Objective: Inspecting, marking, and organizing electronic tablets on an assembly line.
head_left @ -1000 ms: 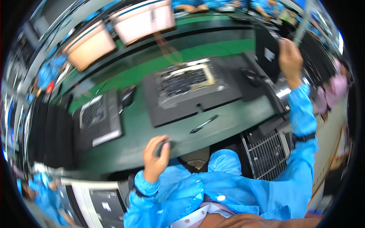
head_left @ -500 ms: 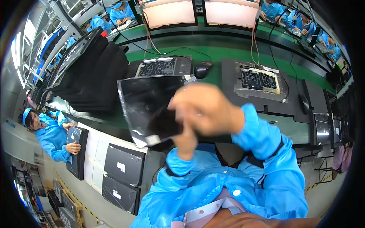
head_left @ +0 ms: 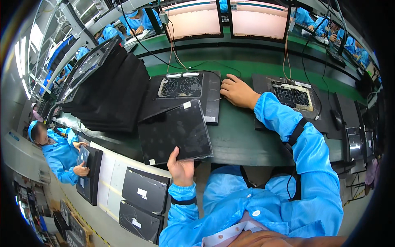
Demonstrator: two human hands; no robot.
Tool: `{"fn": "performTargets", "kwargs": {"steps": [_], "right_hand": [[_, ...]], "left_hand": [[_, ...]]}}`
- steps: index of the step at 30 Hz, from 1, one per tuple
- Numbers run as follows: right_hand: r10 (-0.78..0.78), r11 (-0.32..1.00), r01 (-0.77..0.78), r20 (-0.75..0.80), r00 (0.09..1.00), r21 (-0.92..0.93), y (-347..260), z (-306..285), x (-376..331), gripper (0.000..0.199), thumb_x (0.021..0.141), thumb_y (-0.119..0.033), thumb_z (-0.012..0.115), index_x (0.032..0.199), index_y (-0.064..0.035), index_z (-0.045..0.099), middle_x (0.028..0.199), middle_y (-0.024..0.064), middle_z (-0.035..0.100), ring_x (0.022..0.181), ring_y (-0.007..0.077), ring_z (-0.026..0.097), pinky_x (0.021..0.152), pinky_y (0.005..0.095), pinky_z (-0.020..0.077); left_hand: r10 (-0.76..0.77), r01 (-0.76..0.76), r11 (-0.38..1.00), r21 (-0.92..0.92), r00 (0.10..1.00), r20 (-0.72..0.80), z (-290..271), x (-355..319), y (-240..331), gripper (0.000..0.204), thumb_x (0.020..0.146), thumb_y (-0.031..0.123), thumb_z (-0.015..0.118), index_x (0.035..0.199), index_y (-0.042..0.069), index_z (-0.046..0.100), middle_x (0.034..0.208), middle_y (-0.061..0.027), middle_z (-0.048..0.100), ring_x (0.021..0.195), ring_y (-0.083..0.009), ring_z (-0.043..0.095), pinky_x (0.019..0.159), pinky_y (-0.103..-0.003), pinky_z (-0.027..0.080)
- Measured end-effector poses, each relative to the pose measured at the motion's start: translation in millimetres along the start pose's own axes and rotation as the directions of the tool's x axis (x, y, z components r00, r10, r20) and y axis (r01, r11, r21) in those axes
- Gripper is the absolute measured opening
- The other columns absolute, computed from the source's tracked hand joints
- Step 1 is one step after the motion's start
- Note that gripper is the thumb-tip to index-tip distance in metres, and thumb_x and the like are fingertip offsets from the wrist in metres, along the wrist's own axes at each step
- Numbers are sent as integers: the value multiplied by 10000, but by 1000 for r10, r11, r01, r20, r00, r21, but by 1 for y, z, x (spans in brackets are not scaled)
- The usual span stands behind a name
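My left hand (head_left: pixel 181 168) grips the lower edge of a flat black tablet-like panel (head_left: pixel 175 131), its thumb lying on the face. Clear film sticks out past the panel's edge, and small pale stickers sit at two of its corners. The panel is held tilted over the front of the green bench. Farther right, my right hand (head_left: pixel 239 91) is curled over a computer mouse, which it almost wholly covers. Just left of that hand lies a black board (head_left: pixel 212 105) with a framed plate of printed circles (head_left: pixel 180 85).
A tall stack of black trays (head_left: pixel 115 90) stands at the left. Another black board (head_left: pixel 263 84) with a circle-patterned plate lies right. Two monitors (head_left: pixel 193 22) stand behind. Wrapped black panels (head_left: pixel 142 183) lie on a white side table, where a co-worker (head_left: pixel 57 150) handles another.
Both hands were close together, blurred, in front of the panel. My right hand has moved away, up to the mouse. The panel has turned and stays in my left hand.
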State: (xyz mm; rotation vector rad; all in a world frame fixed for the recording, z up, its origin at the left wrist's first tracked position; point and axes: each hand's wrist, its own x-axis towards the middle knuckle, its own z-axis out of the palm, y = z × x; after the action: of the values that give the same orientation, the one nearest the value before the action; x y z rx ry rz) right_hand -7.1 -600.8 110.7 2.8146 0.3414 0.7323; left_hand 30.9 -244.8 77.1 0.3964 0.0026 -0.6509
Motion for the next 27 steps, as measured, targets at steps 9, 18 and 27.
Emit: {"fn": "performTargets", "kwargs": {"steps": [9, 18, 27], "right_hand": [[-24, 999, 21, 76, 997, 42, -2, -16, 7, 158, 873, -182, 667, 991, -78, 677, 1035, 80, 619, 1117, 260, 559, 1178, 525, 278], [273, 785, -122, -162, 948, 608, -71, -64, 15, 166, 913, -189, 671, 1036, -77, 664, 838, 115, 664, 852, 331, 625, 803, 425, 485], [371, 710, -185, -138, 918, 679, -102, -62, 21, 158, 885, -148, 711, 997, -37, 710, 879, 103, 703, 819, 286, 636, 787, 385, 495]], "left_hand": [[-26, 31, 996, -84, 998, 58, -10, 47, 3, 319, 973, 89, 536, 1267, -17, 598, 1340, -165, 613, 1270, -330, 556, 1134, -479, 398], [-41, 50, 996, -72, 993, 113, -12, 47, 2, 338, 1001, 130, 536, 1310, 2, 584, 1368, -155, 600, 1287, -321, 547, 1138, -489, 389], [-18, 18, 1000, 10, 999, 40, -6, 46, 1, 317, 985, 124, 557, 1280, 14, 592, 1311, -138, 629, 1243, -297, 574, 1103, -472, 419]]}}
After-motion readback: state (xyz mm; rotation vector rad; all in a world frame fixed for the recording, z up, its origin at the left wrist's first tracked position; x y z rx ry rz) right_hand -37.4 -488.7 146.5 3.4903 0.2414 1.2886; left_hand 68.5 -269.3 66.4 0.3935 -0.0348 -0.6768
